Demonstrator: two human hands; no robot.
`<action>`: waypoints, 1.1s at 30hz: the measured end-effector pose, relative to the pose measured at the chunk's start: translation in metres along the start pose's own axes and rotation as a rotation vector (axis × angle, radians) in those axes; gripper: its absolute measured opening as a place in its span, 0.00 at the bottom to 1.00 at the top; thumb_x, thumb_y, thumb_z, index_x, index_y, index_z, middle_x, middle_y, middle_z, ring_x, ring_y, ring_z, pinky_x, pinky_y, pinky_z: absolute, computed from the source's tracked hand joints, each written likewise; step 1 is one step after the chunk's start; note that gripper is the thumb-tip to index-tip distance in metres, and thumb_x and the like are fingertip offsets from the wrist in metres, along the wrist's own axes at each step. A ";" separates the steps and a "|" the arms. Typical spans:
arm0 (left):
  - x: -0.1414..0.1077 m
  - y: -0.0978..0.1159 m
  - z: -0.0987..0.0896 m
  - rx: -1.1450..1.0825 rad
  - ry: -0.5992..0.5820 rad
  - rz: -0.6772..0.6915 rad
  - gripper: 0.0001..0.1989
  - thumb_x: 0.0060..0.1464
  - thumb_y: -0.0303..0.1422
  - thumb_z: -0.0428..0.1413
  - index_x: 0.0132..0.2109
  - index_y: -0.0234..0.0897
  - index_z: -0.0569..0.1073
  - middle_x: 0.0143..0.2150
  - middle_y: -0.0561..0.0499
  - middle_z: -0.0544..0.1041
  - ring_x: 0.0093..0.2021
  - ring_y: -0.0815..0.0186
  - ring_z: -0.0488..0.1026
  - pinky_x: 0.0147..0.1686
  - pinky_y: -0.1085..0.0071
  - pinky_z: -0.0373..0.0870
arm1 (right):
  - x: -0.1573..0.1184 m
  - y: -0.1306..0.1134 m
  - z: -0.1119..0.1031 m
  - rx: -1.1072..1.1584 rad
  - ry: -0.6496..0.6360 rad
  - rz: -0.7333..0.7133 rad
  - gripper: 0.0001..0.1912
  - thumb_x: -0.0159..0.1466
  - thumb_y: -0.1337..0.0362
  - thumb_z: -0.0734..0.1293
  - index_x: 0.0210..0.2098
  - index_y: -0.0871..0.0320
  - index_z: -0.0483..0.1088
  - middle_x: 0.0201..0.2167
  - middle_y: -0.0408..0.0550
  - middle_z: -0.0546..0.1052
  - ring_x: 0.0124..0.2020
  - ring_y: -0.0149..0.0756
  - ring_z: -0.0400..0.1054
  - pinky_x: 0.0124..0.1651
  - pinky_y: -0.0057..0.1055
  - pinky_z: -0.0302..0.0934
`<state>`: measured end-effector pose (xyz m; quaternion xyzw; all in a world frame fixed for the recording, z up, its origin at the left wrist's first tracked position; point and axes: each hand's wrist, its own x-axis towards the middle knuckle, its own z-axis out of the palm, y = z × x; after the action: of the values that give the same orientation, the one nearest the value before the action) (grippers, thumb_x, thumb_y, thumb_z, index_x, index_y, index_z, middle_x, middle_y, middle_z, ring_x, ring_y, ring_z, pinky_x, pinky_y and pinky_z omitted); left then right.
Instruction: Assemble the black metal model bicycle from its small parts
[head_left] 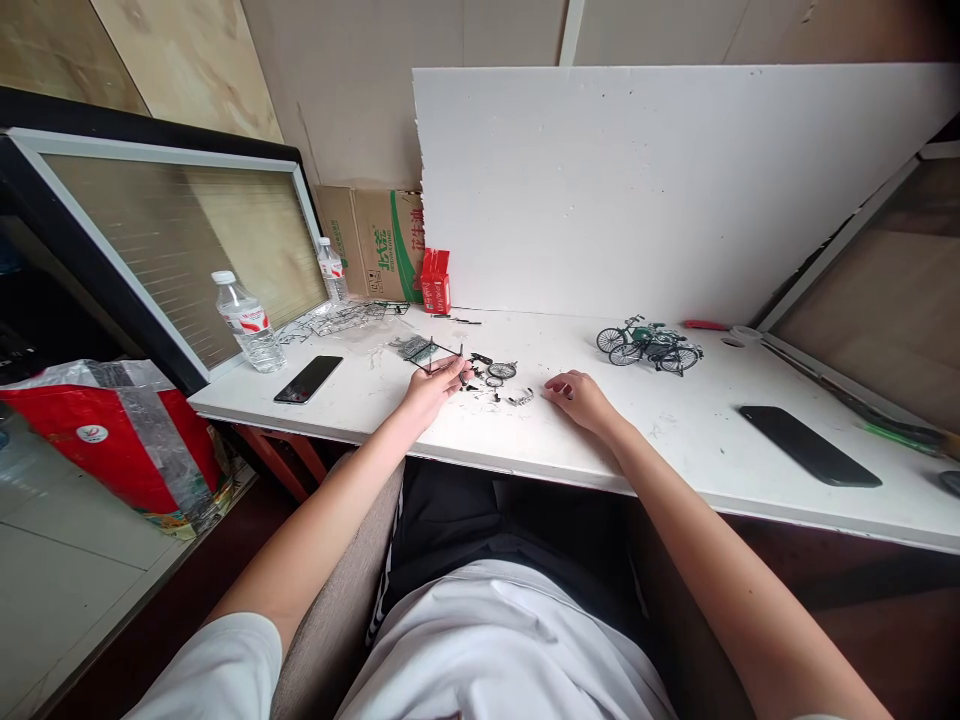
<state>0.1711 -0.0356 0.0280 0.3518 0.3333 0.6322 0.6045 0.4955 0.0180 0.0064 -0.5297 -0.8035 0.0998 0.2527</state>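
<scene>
My left hand (436, 386) is closed on a thin black model bicycle frame (433, 346), held just above the white table. To its right lie a small spoked wheel (502, 370), a ring (494, 381), a silvery chain-like part (521, 398) and several tiny black pieces. My right hand (576, 393) rests on the table right of these parts, its fingers curled with the tips close together; whether anything small is between them is hidden. Model bicycles (649, 345), one with green on it, stand farther back on the right.
A dark phone (308, 379) and a water bottle (251, 325) are at the left, another bottle (331, 272) behind. Clear plastic and part frames (352, 318) lie near a red box (436, 281) and a cardboard carton (375, 245). Another phone (808, 445) lies right.
</scene>
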 end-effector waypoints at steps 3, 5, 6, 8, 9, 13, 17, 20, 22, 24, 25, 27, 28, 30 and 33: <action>0.001 -0.011 -0.004 0.057 0.077 0.030 0.22 0.44 0.37 0.78 0.44 0.32 0.83 0.42 0.43 0.85 0.41 0.63 0.82 0.53 0.63 0.73 | -0.001 -0.003 -0.001 -0.011 -0.005 0.013 0.15 0.71 0.56 0.68 0.48 0.58 0.81 0.45 0.56 0.80 0.46 0.47 0.72 0.52 0.39 0.65; 0.001 -0.018 -0.004 0.099 0.100 0.059 0.23 0.42 0.37 0.79 0.43 0.31 0.82 0.40 0.42 0.86 0.41 0.62 0.82 0.55 0.60 0.73 | -0.003 -0.006 -0.001 -0.038 -0.010 0.012 0.14 0.72 0.57 0.67 0.47 0.57 0.81 0.45 0.56 0.80 0.48 0.48 0.71 0.53 0.40 0.65; 0.000 -0.021 -0.004 0.118 0.101 0.071 0.24 0.41 0.37 0.79 0.43 0.31 0.82 0.40 0.42 0.86 0.41 0.61 0.82 0.55 0.59 0.73 | -0.003 -0.007 0.000 -0.050 -0.008 0.010 0.14 0.72 0.57 0.66 0.47 0.57 0.82 0.45 0.57 0.80 0.49 0.49 0.71 0.53 0.40 0.65; 0.000 -0.024 -0.003 0.149 0.092 0.085 0.25 0.40 0.38 0.79 0.43 0.31 0.82 0.41 0.42 0.86 0.42 0.60 0.82 0.56 0.58 0.74 | -0.004 -0.010 0.000 -0.065 0.000 0.005 0.14 0.72 0.58 0.65 0.46 0.57 0.82 0.46 0.57 0.80 0.49 0.49 0.71 0.54 0.40 0.65; -0.001 -0.025 -0.002 0.160 0.087 0.089 0.26 0.40 0.39 0.79 0.43 0.31 0.82 0.41 0.42 0.86 0.42 0.60 0.83 0.57 0.58 0.74 | -0.004 -0.011 0.001 -0.069 0.004 0.002 0.14 0.72 0.59 0.65 0.46 0.57 0.81 0.46 0.57 0.80 0.49 0.49 0.71 0.53 0.40 0.65; 0.001 -0.025 -0.002 0.161 0.104 0.098 0.26 0.41 0.39 0.79 0.44 0.31 0.82 0.41 0.41 0.86 0.42 0.60 0.83 0.57 0.57 0.74 | -0.006 -0.014 0.001 -0.062 0.008 -0.003 0.13 0.72 0.60 0.65 0.47 0.58 0.81 0.46 0.59 0.79 0.49 0.49 0.71 0.51 0.39 0.65; 0.005 -0.026 -0.005 0.021 0.293 0.223 0.23 0.45 0.35 0.78 0.45 0.31 0.81 0.39 0.44 0.86 0.41 0.62 0.83 0.58 0.60 0.73 | -0.007 -0.017 0.000 -0.054 0.006 0.002 0.14 0.73 0.61 0.65 0.47 0.59 0.81 0.46 0.59 0.79 0.49 0.49 0.71 0.51 0.39 0.65; 0.008 -0.026 -0.007 -0.044 0.378 0.252 0.21 0.47 0.33 0.76 0.46 0.31 0.80 0.40 0.44 0.85 0.42 0.64 0.83 0.58 0.62 0.73 | -0.007 -0.017 0.001 -0.060 0.003 -0.001 0.14 0.73 0.61 0.64 0.47 0.59 0.80 0.46 0.59 0.79 0.48 0.49 0.70 0.51 0.40 0.65; 0.009 -0.026 -0.007 -0.038 0.376 0.244 0.21 0.48 0.33 0.76 0.46 0.31 0.80 0.40 0.44 0.85 0.42 0.63 0.83 0.58 0.62 0.73 | -0.006 -0.016 0.002 -0.074 0.006 -0.003 0.14 0.72 0.61 0.64 0.47 0.59 0.80 0.46 0.59 0.79 0.49 0.50 0.70 0.52 0.41 0.65; 0.008 -0.026 -0.007 -0.026 0.363 0.238 0.21 0.48 0.34 0.76 0.46 0.31 0.80 0.41 0.43 0.85 0.42 0.63 0.83 0.57 0.62 0.73 | -0.006 -0.015 0.003 -0.089 0.010 -0.004 0.14 0.72 0.61 0.64 0.47 0.59 0.80 0.47 0.59 0.79 0.50 0.51 0.70 0.53 0.42 0.65; 0.008 -0.026 -0.007 -0.023 0.357 0.239 0.21 0.48 0.35 0.76 0.45 0.32 0.80 0.41 0.44 0.85 0.42 0.63 0.83 0.57 0.61 0.73 | -0.006 -0.015 0.003 -0.093 0.011 -0.004 0.14 0.72 0.61 0.64 0.47 0.59 0.80 0.47 0.59 0.79 0.50 0.51 0.70 0.54 0.42 0.65; 0.008 -0.026 -0.007 -0.026 0.356 0.243 0.21 0.47 0.35 0.76 0.45 0.32 0.80 0.41 0.44 0.85 0.42 0.63 0.83 0.57 0.61 0.73 | -0.006 -0.015 0.003 -0.093 0.012 -0.010 0.13 0.72 0.62 0.64 0.47 0.59 0.80 0.47 0.59 0.79 0.50 0.51 0.70 0.54 0.42 0.65; 0.008 -0.027 -0.007 -0.027 0.358 0.246 0.21 0.47 0.35 0.77 0.45 0.32 0.80 0.41 0.43 0.85 0.42 0.62 0.83 0.57 0.61 0.73 | -0.006 -0.014 0.003 -0.090 0.012 -0.013 0.13 0.72 0.62 0.64 0.47 0.59 0.80 0.47 0.59 0.79 0.50 0.51 0.70 0.53 0.41 0.65; 0.009 -0.027 -0.008 -0.024 0.360 0.252 0.22 0.46 0.36 0.77 0.45 0.32 0.80 0.40 0.43 0.85 0.43 0.62 0.83 0.56 0.61 0.73 | -0.006 -0.014 0.004 -0.082 0.014 -0.019 0.14 0.72 0.62 0.64 0.46 0.58 0.80 0.46 0.60 0.79 0.50 0.51 0.71 0.53 0.41 0.65; 0.011 -0.028 -0.009 -0.012 0.346 0.249 0.24 0.45 0.38 0.77 0.45 0.32 0.80 0.40 0.44 0.85 0.43 0.62 0.83 0.55 0.62 0.73 | -0.005 -0.012 0.005 -0.083 0.021 -0.026 0.14 0.72 0.61 0.64 0.46 0.59 0.80 0.46 0.60 0.79 0.48 0.50 0.71 0.53 0.41 0.65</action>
<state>0.1781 -0.0237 -0.0002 0.2729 0.3825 0.7548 0.4576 0.4847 0.0090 0.0063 -0.5302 -0.8111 0.0574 0.2403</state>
